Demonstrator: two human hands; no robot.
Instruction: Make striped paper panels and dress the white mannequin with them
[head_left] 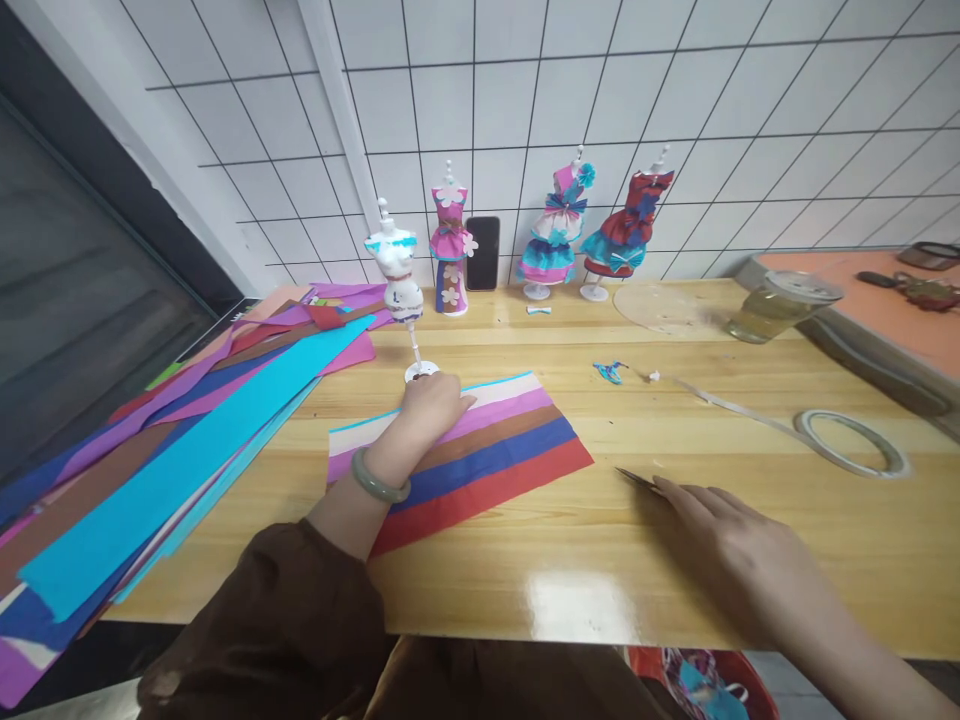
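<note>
A small white mannequin (403,285) on a round stand has bits of blue and dark tape on its body. My left hand (435,405), a green bangle at its wrist, is closed at the mannequin's base; its fingertips are hidden. Beneath that hand and forearm lies a striped sheet of crepe paper (495,460), in cream, pink, brown, blue and red bands with a light blue edge. My right hand (720,530) rests on the table to the right, closed around scissors (636,478). Only their dark pointed tip shows, near the sheet's red corner.
Long crepe paper strips (195,420) heap at the left. Three dressed mannequins (450,245) and a phone (483,253) stand along the tiled wall. A tape roll (851,442), paper scrap (611,373) and cup (780,305) are at the right. A red bin (754,690) sits below the table edge.
</note>
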